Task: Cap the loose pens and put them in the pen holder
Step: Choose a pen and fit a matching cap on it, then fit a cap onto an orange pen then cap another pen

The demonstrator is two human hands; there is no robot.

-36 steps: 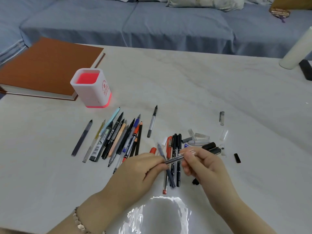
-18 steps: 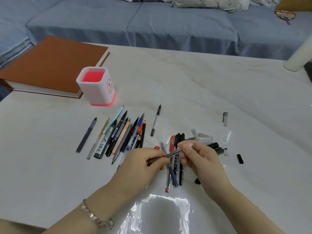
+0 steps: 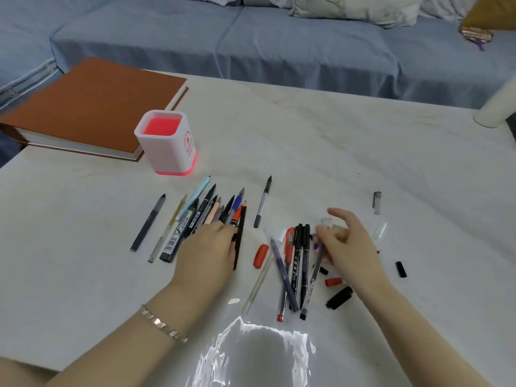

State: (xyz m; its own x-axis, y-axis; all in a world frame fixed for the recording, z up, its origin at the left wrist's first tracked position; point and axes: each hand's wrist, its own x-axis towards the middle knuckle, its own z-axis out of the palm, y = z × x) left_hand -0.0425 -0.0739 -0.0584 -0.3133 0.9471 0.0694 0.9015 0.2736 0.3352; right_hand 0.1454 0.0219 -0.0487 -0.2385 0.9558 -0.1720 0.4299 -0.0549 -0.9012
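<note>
Left hand [image 3: 208,248] palm-down and flat over the near ends of a fanned row of uncapped pens [image 3: 201,216], fingers loosely spread, nothing visibly held. Bracelet [image 3: 163,325] on that wrist.

Right hand [image 3: 344,241] lifted just above the tabletop [image 3: 335,152], fingers curled and blurred, forefinger stretched out to the left; whether anything is pinched between thumb and fingers: cannot tell. A clear pen [image 3: 314,277] slanting down from under the thumb, its black end resting among the other pens.

Below and between the hands, a second cluster [image 3: 296,263]: two black markers side by side, a red-capped pen, a blue-grey pen laid across them, a frosted pen at the left edge. Red cap [image 3: 260,255] just left of that cluster. Near the right wrist, a small red cap [image 3: 333,281] and a black cap [image 3: 339,297]. Farther right, a lone black cap [image 3: 401,269], a clear cap [image 3: 379,229] and a dark-tipped clear cap [image 3: 377,203], all apart from one another.

Single grey pen [image 3: 262,206] alone between the two groups, tip pointing away.

Pen holder [image 3: 166,142], white with a pink inside and base, upright at far left, touching the corner of a brown book [image 3: 89,107]. No pens seen in it.
</note>
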